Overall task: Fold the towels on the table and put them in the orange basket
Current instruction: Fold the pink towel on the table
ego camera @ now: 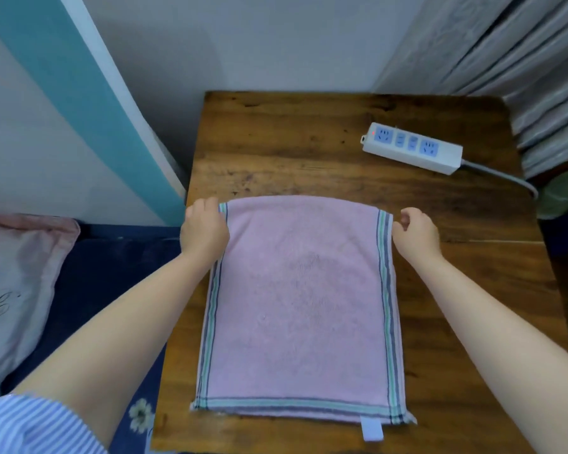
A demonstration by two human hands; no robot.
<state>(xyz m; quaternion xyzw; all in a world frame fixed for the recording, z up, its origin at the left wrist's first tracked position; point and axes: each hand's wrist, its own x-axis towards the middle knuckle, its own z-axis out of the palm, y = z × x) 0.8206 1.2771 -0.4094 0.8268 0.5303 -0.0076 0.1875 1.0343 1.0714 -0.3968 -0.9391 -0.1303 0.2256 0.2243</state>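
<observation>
A pink towel (300, 303) with green and blue striped borders lies folded double on the wooden table (309, 142), its fold at the far side and a white tag at the near right corner. My left hand (204, 231) pinches the towel's far left corner. At the far right corner my right hand (415, 232) pinches the striped edge. No orange basket is in view.
A white power strip (412, 147) with blue sockets lies at the table's far right, its grey cable running off the right edge. A bed with a pink pillow (17, 290) and dark blue sheet is left of the table. Curtains hang at the right.
</observation>
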